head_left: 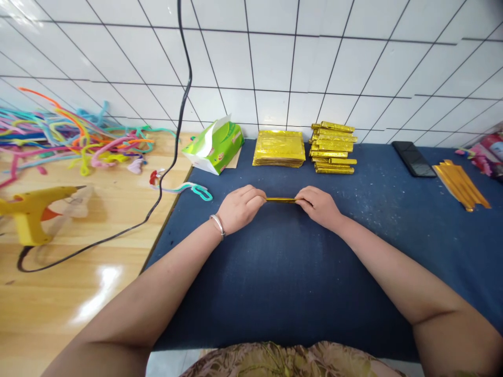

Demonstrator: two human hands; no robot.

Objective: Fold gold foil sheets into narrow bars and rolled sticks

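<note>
A thin gold foil paper roll (pixel 280 199) is stretched level between my hands, just above or on the dark blue cloth (pixel 283 283). My left hand (pixel 242 208), with a silver bangle at the wrist, pinches its left end. At the other end, the fingers of my right hand (pixel 319 207) are closed on it. Both tips of the roll are hidden by my fingers. Beyond my hands lies a flat stack of gold foil sheets (pixel 279 148). To its right, several rolled gold foil tubes (pixel 333 148) are piled up.
A green tissue pack (pixel 220 144) stands by the tiled wall (pixel 271 57). On the wooden table (pixel 118 314) at left are a yellow glue gun (pixel 33 212), its black cord (pixel 184 99) and tangled pipe cleaners (pixel 78 136). A phone (pixel 413 158) and orange-gold strips (pixel 460 184) lie at right.
</note>
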